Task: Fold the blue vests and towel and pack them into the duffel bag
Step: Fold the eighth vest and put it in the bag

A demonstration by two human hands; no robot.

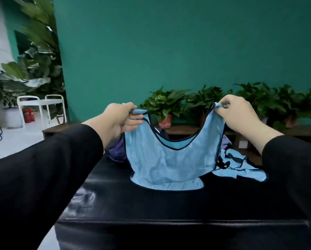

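We take the black table [169, 213] as landmark. At its far edge, behind the raised vest, sits a purple bag-like mass [117, 150]; its opening and contents are hidden from us. The light blue vest [167, 163] with dark piping hangs upright over the table's far half, hem pooled on the surface. Our left hand [117, 120] pinches one shoulder strap, our right hand [239, 114] the other, fingers closed on cloth. A second blue garment [241, 168] lies crumpled at the table's far right, shape unclear.
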